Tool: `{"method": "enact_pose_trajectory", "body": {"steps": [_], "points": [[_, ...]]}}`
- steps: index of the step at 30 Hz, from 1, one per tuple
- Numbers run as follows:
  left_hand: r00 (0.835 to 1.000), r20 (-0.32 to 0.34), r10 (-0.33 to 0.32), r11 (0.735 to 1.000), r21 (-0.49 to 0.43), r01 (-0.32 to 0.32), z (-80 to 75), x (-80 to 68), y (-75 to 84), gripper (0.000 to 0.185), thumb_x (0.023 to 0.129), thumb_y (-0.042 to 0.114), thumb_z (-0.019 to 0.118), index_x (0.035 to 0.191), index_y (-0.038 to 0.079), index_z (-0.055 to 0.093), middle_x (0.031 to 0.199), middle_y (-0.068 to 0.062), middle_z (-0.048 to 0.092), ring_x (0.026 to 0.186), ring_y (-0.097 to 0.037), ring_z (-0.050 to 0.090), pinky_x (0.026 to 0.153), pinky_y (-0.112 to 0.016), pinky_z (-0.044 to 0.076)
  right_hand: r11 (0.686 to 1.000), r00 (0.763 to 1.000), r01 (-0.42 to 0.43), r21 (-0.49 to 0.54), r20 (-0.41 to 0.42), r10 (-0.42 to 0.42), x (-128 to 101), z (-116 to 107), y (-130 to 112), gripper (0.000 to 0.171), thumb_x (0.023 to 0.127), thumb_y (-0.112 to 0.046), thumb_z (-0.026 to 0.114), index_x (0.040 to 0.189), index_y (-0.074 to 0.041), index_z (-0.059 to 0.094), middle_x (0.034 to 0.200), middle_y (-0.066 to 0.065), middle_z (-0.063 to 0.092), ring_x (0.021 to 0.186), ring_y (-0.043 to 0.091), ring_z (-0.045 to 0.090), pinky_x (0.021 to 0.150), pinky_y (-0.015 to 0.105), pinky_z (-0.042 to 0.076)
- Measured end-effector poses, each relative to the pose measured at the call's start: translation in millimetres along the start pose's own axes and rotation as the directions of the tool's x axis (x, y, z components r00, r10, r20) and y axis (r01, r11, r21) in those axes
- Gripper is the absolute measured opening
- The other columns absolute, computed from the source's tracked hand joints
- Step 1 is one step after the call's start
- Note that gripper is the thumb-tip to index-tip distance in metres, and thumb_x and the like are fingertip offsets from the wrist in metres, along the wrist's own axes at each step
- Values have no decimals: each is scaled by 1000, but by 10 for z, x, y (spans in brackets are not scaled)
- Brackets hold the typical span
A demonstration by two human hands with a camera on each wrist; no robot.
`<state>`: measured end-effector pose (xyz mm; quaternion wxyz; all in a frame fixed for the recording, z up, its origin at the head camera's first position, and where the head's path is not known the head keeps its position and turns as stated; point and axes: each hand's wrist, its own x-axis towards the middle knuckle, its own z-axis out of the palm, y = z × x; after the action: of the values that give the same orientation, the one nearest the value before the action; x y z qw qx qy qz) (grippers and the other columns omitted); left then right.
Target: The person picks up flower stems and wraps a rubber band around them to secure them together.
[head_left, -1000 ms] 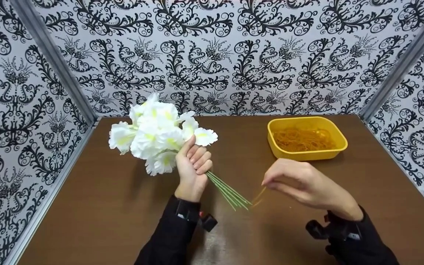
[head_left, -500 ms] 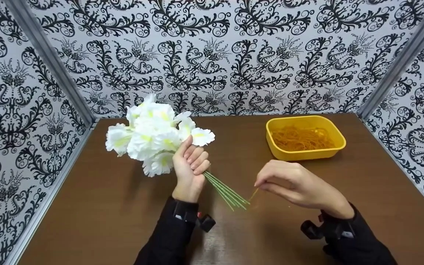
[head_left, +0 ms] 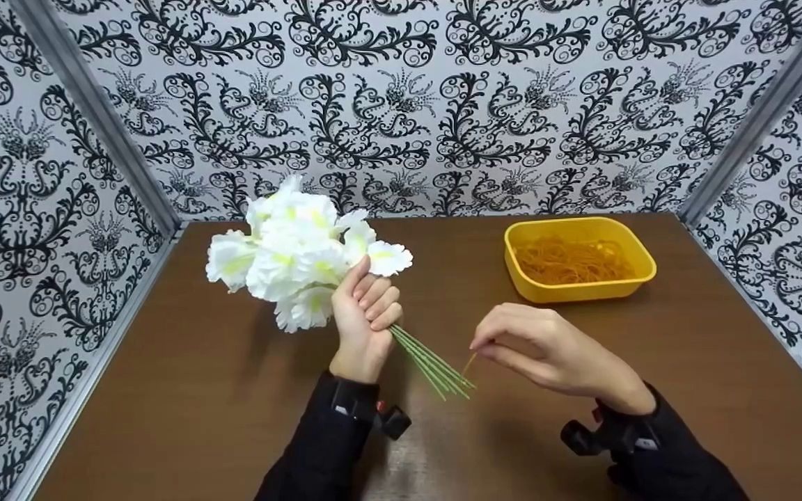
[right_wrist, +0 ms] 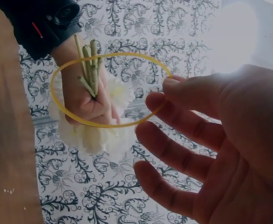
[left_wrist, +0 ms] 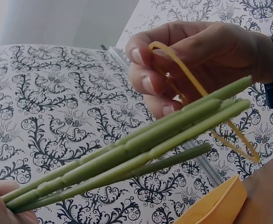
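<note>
1. Black-and-white scrolled wallpaper closes in three sides of a brown wood-grain surface (head_left: 234, 417), with grey metal strips running up the two far corners.
2. Left hand (head_left: 365, 323), fingers curled tight, grips a bunch of artificial flowers (head_left: 296, 257) just under the heads, above the surface toward its left side. The stems (head_left: 432, 365) slant down toward the near edge.
3. Right hand (head_left: 547, 348) pinches a rubber band (right_wrist: 111, 88) between thumb and fingertips, its other fingers loosely spread, right beside the stem tips. In the right wrist view the loop hangs open as a wide oval with the stem ends showing through it.
4. To do this step well, I judge the loop should be kept stretched wide and brought squarely over all the tips at once. One stem sits lower than the rest in the left wrist view and could be missed.
5. The left grip should stay firm so the stems do not fan out.
6. Petals look like thin white fabric with pale yellow centres and frilled edges. Stems are slim, smooth green plastic rods, stiff and straight.
7. The band is thin, amber, translucent and springy.
8. A glossy yellow plastic tub (head_left: 641, 268) with rounded corners, toward the far right corner, holds a tangle of more bands (head_left: 571, 261).
</note>
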<state>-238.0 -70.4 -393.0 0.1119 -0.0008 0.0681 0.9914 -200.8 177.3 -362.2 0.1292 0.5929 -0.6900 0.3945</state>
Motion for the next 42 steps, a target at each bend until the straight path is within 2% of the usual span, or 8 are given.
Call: {"method": "enact_pose_trajectory", "body": {"steps": [10,16,21,28,42], "points": [[1000,-22,11,1000,21,-10,2,-8,-22,57,107,25,40,51,19,32,41,9,30,39,-2,13,30,-14,13,1000,998,-15,-10,-61,14,54,65,-13,33,86,13,71,110,-9,67,103,5,67,95,18,63,86,24,51],[999,-30,15,999,31,-14,11,-7,-27,56,107,25,41,52,19,32,42,10,30,38,-2,13,30,-14,13,998,993,-57,-21,-108,55,23,99,17,31,86,11,73,108,-10,69,98,3,66,88,14,62,77,21,51],[1000,-29,12,999,30,-11,14,-11,-31,57,107,25,41,51,19,33,41,10,30,38,-2,13,30,-14,13,994,990,-103,-22,-104,100,-37,130,66,30,86,9,75,107,-11,71,93,0,71,80,11,65,72,18,53],[1000,-25,7,1000,22,-6,11,-10,-40,57,107,25,41,51,19,34,41,10,31,39,-2,13,30,-14,13,993,987,-115,11,-112,115,-30,199,74,27,85,12,74,104,-6,71,92,2,73,76,14,69,70,18,56],[1000,4,-4,1000,23,4,-16,-4,-71,57,108,24,40,51,19,34,42,9,31,38,-2,14,31,-13,14,985,962,-166,45,-211,172,-10,297,71,29,84,15,72,104,-6,71,93,5,74,76,13,71,67,20,58]]}}
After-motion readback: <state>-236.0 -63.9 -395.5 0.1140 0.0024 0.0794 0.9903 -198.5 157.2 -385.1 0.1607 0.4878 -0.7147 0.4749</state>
